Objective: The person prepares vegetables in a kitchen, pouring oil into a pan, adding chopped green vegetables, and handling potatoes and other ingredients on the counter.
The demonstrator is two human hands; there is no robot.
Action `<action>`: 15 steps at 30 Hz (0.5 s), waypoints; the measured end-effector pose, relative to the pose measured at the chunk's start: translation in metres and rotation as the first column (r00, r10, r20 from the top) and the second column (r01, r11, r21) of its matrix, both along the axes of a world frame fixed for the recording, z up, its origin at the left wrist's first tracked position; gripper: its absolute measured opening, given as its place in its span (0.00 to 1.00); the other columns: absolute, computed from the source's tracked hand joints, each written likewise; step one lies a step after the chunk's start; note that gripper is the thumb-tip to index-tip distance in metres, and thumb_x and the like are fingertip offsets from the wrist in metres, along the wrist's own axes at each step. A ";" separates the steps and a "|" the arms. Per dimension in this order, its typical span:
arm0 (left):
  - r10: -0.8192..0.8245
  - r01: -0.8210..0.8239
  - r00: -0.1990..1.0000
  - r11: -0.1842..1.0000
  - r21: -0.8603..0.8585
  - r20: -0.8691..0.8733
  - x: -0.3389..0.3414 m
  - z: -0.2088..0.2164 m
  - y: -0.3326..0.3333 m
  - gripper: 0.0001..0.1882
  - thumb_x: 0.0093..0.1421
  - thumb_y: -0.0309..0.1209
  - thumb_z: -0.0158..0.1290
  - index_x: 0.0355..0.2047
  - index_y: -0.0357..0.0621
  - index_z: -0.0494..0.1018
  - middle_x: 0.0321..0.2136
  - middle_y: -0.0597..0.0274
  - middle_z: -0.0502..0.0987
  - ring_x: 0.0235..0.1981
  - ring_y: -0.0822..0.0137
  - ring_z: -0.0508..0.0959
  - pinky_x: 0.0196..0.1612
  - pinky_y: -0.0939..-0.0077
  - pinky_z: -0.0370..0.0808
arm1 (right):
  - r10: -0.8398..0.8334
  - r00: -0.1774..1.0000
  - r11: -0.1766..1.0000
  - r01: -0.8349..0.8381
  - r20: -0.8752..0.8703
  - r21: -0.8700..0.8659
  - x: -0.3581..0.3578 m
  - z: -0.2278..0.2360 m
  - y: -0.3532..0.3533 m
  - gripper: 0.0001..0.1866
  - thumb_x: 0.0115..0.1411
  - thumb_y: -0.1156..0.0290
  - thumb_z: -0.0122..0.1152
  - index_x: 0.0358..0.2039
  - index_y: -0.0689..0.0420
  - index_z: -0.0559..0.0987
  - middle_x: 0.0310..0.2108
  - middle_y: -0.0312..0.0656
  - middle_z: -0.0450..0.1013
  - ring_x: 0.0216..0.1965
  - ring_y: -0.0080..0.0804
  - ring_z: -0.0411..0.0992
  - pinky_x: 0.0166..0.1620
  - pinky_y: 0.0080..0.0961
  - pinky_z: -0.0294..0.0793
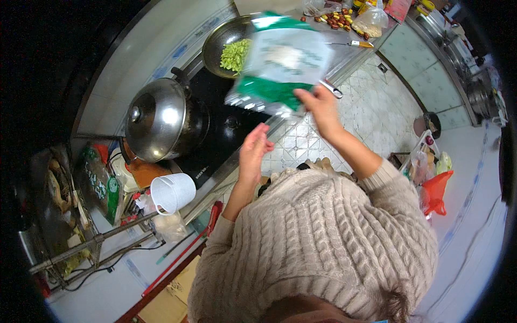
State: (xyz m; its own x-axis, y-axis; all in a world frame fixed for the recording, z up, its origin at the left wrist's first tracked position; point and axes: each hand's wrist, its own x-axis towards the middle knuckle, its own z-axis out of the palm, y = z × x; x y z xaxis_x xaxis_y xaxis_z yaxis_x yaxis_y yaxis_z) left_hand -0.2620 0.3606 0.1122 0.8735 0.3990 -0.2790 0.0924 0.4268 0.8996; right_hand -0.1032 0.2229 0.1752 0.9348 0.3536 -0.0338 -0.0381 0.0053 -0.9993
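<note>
My right hand pinches the lower corner of a green and white plastic bag. The bag is smeared by motion, and what it contains is hard to make out. It hangs over the counter edge and hides part of a dark wok with chopped pale green vegetables in it. Just below the bag, my left hand is raised with its fingers stretched and the thumb apart, holding nothing. A large lidded steel pot stands on the black cooktop left of my hands.
A white plastic bucket sits left of me near a metal rail. A knife and several brown and yellow nuts or fruits lie on the far counter. Plastic bags hang at right above the tiled floor.
</note>
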 end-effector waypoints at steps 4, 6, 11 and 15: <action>-0.070 0.054 0.977 0.995 -0.087 -0.203 0.035 -0.015 -0.063 0.17 0.64 0.34 0.48 0.49 0.39 0.69 0.46 0.62 0.74 0.34 0.74 0.73 0.39 0.80 0.71 | -0.340 0.937 0.929 0.347 0.077 -0.129 0.056 -0.026 -0.147 0.16 0.55 0.59 0.63 0.21 0.58 0.74 0.20 0.35 0.70 0.21 0.21 0.64 0.25 0.22 0.62; -0.038 0.029 0.978 0.999 -0.046 -0.203 0.058 -0.019 -0.080 0.16 0.63 0.34 0.49 0.48 0.39 0.70 0.44 0.63 0.75 0.32 0.75 0.72 0.38 0.80 0.71 | -0.467 0.881 0.884 0.463 -0.072 -0.069 0.079 -0.061 -0.221 0.12 0.55 0.63 0.63 0.26 0.58 0.72 0.22 0.34 0.69 0.23 0.22 0.64 0.26 0.22 0.62; 0.146 -0.120 0.984 0.969 0.216 -0.104 0.135 -0.002 -0.091 0.12 0.62 0.31 0.50 0.44 0.39 0.72 0.36 0.64 0.77 0.22 0.80 0.67 0.25 0.86 0.65 | -0.561 0.766 0.827 0.539 -0.314 -0.160 0.105 -0.144 -0.348 0.07 0.57 0.68 0.59 0.30 0.55 0.72 0.25 0.32 0.69 0.24 0.20 0.65 0.26 0.19 0.62; 0.218 -0.227 0.974 0.934 0.275 0.062 0.195 0.036 -0.102 0.10 0.62 0.27 0.50 0.42 0.38 0.73 0.34 0.63 0.78 0.21 0.81 0.66 0.23 0.87 0.64 | -0.586 0.754 0.805 0.498 -0.297 -0.323 0.112 -0.207 -0.409 0.08 0.56 0.66 0.61 0.26 0.53 0.71 0.21 0.31 0.68 0.22 0.20 0.65 0.24 0.19 0.65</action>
